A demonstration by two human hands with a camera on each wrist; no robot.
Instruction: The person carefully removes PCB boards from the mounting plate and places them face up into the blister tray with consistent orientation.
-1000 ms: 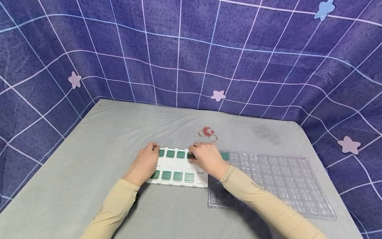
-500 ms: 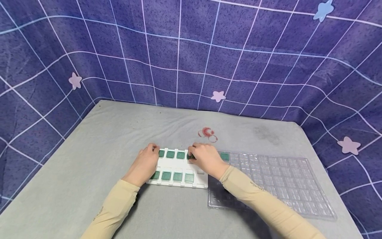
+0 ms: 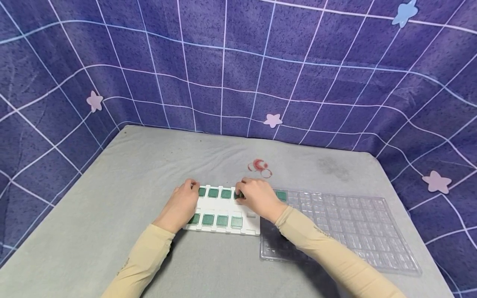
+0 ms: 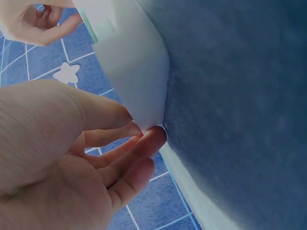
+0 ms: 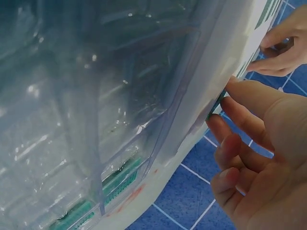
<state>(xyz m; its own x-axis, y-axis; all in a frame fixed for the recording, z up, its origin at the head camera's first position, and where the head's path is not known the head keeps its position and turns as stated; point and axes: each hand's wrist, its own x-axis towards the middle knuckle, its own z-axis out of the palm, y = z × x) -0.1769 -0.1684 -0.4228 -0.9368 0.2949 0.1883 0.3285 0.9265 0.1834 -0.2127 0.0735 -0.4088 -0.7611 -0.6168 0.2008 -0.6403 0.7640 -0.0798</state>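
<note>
A white tray (image 3: 218, 204) lies on the table, with small green circuit boards (image 3: 222, 221) seated in two rows. At its left end my left hand (image 3: 181, 205) grips the edge; in the left wrist view, thumb and fingertips meet at the white corner. My right hand (image 3: 259, 198) is over the far row near the tray's right end, pinching a green circuit board (image 3: 237, 195) at its slot. The right wrist view shows that board's green edge (image 5: 216, 106) between thumb and fingers. The palm and fingers hide most of it.
A clear plastic tray (image 3: 346, 223) with many pockets lies to the right, partly under the right forearm. Another green board (image 3: 280, 195) sits in its far left pocket. A red stain (image 3: 258, 164) marks the grey cloth behind, and a blue gridded curtain (image 3: 238, 62) surrounds the table.
</note>
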